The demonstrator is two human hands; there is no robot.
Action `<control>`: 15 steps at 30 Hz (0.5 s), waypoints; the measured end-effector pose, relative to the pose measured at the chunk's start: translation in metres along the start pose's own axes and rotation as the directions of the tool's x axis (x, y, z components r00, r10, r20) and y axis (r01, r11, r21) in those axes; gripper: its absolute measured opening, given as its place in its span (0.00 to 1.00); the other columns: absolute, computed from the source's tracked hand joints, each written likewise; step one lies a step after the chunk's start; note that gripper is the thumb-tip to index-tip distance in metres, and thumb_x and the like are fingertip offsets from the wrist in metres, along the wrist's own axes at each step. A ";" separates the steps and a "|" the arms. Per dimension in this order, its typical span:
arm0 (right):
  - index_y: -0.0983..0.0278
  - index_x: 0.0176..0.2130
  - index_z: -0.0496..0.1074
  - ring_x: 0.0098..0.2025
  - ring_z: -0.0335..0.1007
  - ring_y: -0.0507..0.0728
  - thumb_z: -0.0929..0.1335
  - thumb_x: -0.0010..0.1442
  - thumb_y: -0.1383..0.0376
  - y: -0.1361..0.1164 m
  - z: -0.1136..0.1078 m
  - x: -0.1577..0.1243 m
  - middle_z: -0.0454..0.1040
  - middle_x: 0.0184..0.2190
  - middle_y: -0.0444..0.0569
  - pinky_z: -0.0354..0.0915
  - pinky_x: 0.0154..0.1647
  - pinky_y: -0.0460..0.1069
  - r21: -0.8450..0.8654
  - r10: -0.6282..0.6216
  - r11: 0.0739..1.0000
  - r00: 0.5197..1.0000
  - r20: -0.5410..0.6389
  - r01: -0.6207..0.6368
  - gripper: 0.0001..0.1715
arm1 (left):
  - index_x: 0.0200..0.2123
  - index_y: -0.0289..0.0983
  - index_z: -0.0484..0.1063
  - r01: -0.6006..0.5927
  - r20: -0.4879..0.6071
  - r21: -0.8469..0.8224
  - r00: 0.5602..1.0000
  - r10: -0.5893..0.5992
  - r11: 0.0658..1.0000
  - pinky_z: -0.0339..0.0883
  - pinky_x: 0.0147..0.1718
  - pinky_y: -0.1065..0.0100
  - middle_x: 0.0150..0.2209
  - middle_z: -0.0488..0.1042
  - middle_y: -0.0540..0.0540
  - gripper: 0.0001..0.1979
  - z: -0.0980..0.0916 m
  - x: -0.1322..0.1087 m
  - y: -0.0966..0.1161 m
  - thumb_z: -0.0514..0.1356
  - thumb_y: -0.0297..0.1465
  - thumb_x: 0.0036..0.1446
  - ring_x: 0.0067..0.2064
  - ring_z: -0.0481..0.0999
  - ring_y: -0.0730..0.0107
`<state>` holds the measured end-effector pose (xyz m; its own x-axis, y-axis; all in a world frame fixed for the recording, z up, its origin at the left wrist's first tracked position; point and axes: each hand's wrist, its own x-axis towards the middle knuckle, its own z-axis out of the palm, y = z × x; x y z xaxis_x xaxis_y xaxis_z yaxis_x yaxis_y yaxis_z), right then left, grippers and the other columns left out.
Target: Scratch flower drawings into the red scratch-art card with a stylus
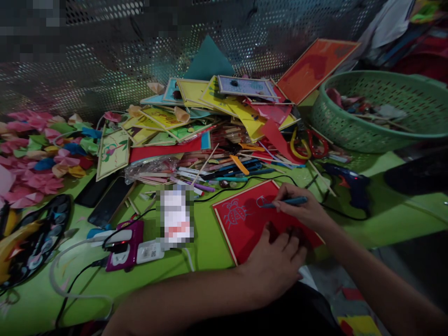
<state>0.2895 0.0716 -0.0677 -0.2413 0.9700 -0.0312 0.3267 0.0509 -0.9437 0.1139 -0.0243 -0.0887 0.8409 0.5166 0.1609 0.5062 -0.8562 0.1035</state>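
Near the front edge of the desk (206,254) lies the red card (245,233); the left hand (276,267) presses it flat, grasping nothing; the right hand (304,212) pinches a blue pen (287,202) at its far edge; one beetle drawing (238,212) looks finished, a second outline (261,201) barely begun.

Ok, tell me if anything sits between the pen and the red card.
Nothing visible does. The right hand holds the blue pen with its tip on the red card; the left hand rests on the card's near edge, apart from the tip.
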 end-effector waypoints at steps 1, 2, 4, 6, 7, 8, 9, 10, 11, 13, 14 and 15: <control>0.59 0.27 0.73 0.24 0.62 0.53 0.77 0.57 0.51 0.000 0.000 0.000 0.72 0.22 0.44 0.58 0.26 0.49 -0.005 0.001 1.000 1.000 -0.003 -0.001 0.19 | 0.67 0.35 0.66 0.001 -0.003 -0.003 1.000 -0.001 1.000 0.61 0.63 0.41 0.68 0.66 0.38 0.26 0.000 0.000 0.000 0.51 0.42 0.73 0.65 0.65 0.55; 0.59 0.27 0.73 0.24 0.62 0.53 0.77 0.57 0.51 -0.001 0.000 0.000 0.72 0.22 0.44 0.57 0.25 0.49 -0.009 0.002 1.000 1.000 -0.004 -0.002 0.19 | 0.67 0.36 0.67 0.003 -0.001 -0.006 1.000 -0.003 1.000 0.61 0.63 0.41 0.68 0.67 0.38 0.26 0.000 0.000 0.000 0.51 0.42 0.73 0.64 0.65 0.55; 0.59 0.27 0.72 0.24 0.62 0.53 0.77 0.56 0.51 -0.002 0.000 0.000 0.71 0.22 0.44 0.58 0.26 0.50 -0.009 0.003 1.000 1.000 -0.006 -0.003 0.19 | 0.67 0.36 0.66 0.004 0.007 -0.011 1.000 -0.004 1.000 0.61 0.63 0.41 0.68 0.67 0.38 0.26 0.000 0.000 0.001 0.50 0.42 0.73 0.64 0.65 0.55; 0.59 0.26 0.72 0.24 0.61 0.53 0.77 0.56 0.51 -0.003 0.000 0.000 0.71 0.22 0.44 0.58 0.26 0.50 -0.006 0.004 1.000 1.000 -0.008 -0.004 0.19 | 0.67 0.36 0.66 -0.001 0.012 -0.012 1.000 0.001 1.000 0.61 0.63 0.42 0.68 0.66 0.38 0.26 0.001 0.000 0.000 0.50 0.42 0.73 0.64 0.65 0.56; 0.59 0.26 0.72 0.24 0.61 0.53 0.76 0.56 0.52 -0.004 -0.001 0.000 0.70 0.21 0.43 0.58 0.25 0.49 -0.007 0.003 1.000 1.000 -0.009 -0.003 0.18 | 0.67 0.36 0.66 -0.002 0.009 -0.011 1.000 0.002 1.000 0.61 0.63 0.42 0.68 0.66 0.38 0.26 0.001 0.000 0.000 0.50 0.41 0.73 0.64 0.65 0.56; 0.59 0.26 0.71 0.24 0.61 0.53 0.76 0.56 0.53 -0.004 -0.001 0.000 0.70 0.21 0.43 0.57 0.25 0.49 -0.009 0.000 1.000 1.000 -0.009 0.000 0.18 | 0.67 0.36 0.66 -0.002 0.007 -0.009 1.000 0.002 1.000 0.61 0.63 0.42 0.68 0.66 0.38 0.26 0.001 0.000 0.000 0.50 0.41 0.73 0.65 0.65 0.56; 0.59 0.26 0.71 0.24 0.60 0.53 0.76 0.56 0.54 -0.004 -0.001 0.000 0.69 0.21 0.43 0.57 0.25 0.49 -0.010 -0.004 1.000 1.000 -0.010 0.004 0.17 | 0.67 0.36 0.66 -0.002 0.005 -0.006 1.000 0.002 1.000 0.61 0.64 0.42 0.68 0.66 0.38 0.26 0.002 0.000 0.000 0.50 0.41 0.74 0.65 0.65 0.55; 0.59 0.26 0.71 0.24 0.60 0.53 0.76 0.56 0.55 -0.004 -0.002 0.000 0.69 0.21 0.43 0.56 0.25 0.49 -0.011 -0.007 1.000 1.000 -0.010 0.007 0.16 | 0.67 0.36 0.66 -0.002 0.005 -0.005 1.000 0.002 1.000 0.60 0.64 0.42 0.68 0.66 0.38 0.26 0.002 -0.001 -0.001 0.49 0.41 0.74 0.65 0.64 0.55; 0.59 0.26 0.71 0.24 0.60 0.53 0.75 0.56 0.57 -0.003 -0.002 0.000 0.69 0.22 0.42 0.56 0.25 0.49 -0.010 -0.012 1.000 1.000 -0.011 0.012 0.14 | 0.67 0.36 0.66 -0.001 0.008 -0.003 1.000 0.001 1.000 0.60 0.64 0.42 0.68 0.66 0.38 0.25 0.002 -0.001 -0.001 0.49 0.41 0.74 0.65 0.64 0.55; 0.59 0.26 0.71 0.24 0.60 0.53 0.75 0.56 0.58 -0.001 -0.003 0.000 0.68 0.21 0.42 0.55 0.25 0.49 -0.009 -0.023 1.000 0.999 -0.025 0.022 0.13 | 0.67 0.36 0.66 -0.004 0.007 -0.004 1.000 0.004 1.000 0.61 0.64 0.42 0.68 0.66 0.38 0.25 0.001 -0.001 -0.001 0.49 0.40 0.74 0.65 0.65 0.56; 0.59 0.26 0.70 0.25 0.60 0.53 0.75 0.55 0.59 0.000 -0.003 0.000 0.68 0.21 0.42 0.56 0.26 0.49 -0.009 -0.026 1.000 0.999 -0.037 0.026 0.12 | 0.67 0.36 0.66 -0.004 0.003 -0.005 1.000 0.004 1.000 0.62 0.63 0.41 0.69 0.65 0.38 0.25 0.001 -0.001 -0.001 0.49 0.40 0.74 0.65 0.65 0.56; 0.59 0.25 0.70 0.25 0.60 0.54 0.75 0.54 0.59 0.001 -0.003 0.000 0.68 0.21 0.42 0.56 0.26 0.50 -0.010 -0.028 1.000 0.998 -0.051 0.028 0.13 | 0.67 0.36 0.66 -0.003 -0.003 -0.008 1.000 0.003 1.000 0.62 0.63 0.41 0.69 0.65 0.38 0.25 0.001 -0.001 -0.001 0.49 0.41 0.74 0.64 0.65 0.56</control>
<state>0.2931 0.0720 -0.0680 -0.2036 0.9790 0.0121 0.3291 0.0801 -0.9409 0.1129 -0.0243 -0.0898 0.8418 0.5142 0.1639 0.5022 -0.8576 0.1110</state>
